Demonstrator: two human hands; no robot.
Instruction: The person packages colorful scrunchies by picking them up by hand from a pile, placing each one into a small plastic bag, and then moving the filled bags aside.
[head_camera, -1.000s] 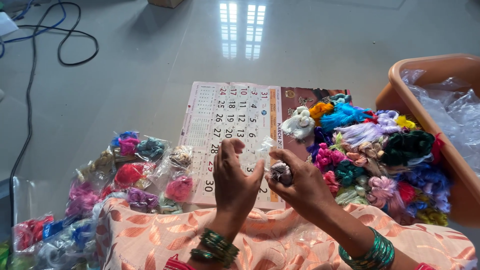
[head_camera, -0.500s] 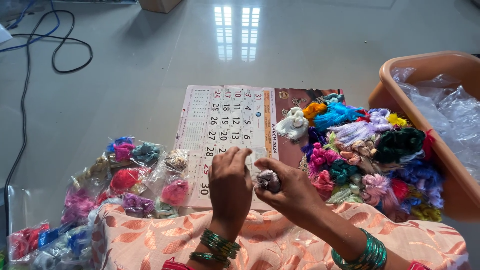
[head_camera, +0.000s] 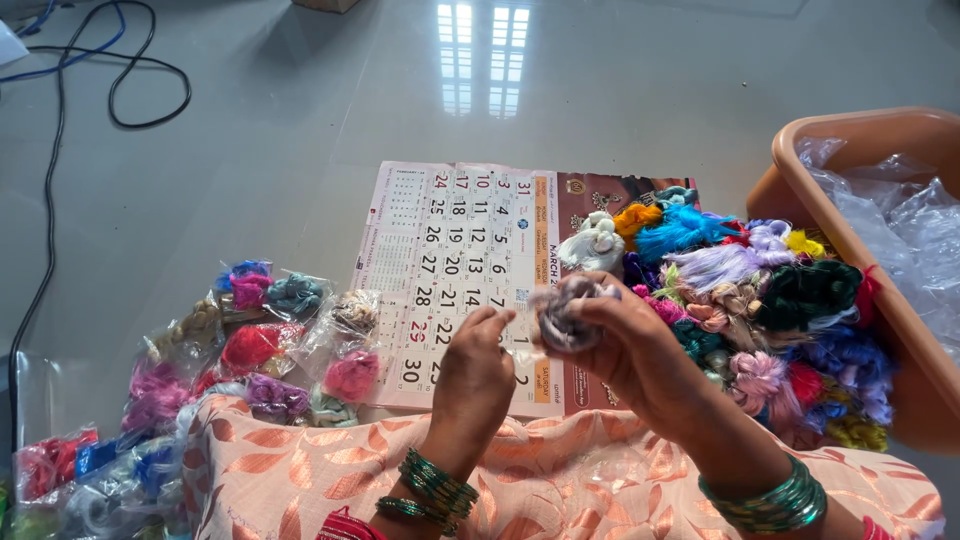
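Lap: peach cloth with a leaf pattern (head_camera: 500, 490) lies nearest the camera, and both forearms rise from it, each wearing green bangles (head_camera: 765, 500).
Left hand (head_camera: 475, 375): fingertips are pinched together over the calendar — what they pinch is too small and clear to tell for certain; it looks like thin plastic.
Right hand (head_camera: 635, 345): closed around a grey-lilac thread bundle (head_camera: 562, 310), which sits just right of the left fingertips, held above the calendar's near edge.
Calendar (head_camera: 450, 260): a printed sheet lies flat on the floor under both hands.
Bagged bundles (head_camera: 260, 340): small clear packets of pink, red, purple and teal thread lie to the left of the calendar, more of them running down toward the near left corner.
Loose pile (head_camera: 760, 300): many thread bundles — blue, lilac, dark green, orange, pink, white — are heaped on the calendar's right part.
Tub (head_camera: 860, 135): an orange plastic tub stands at the right, touching the pile, with crumpled clear plastic (head_camera: 900, 220) inside.
Floor (head_camera: 330, 110): glossy grey tiles, with a black cable (head_camera: 120, 70) looped far left.
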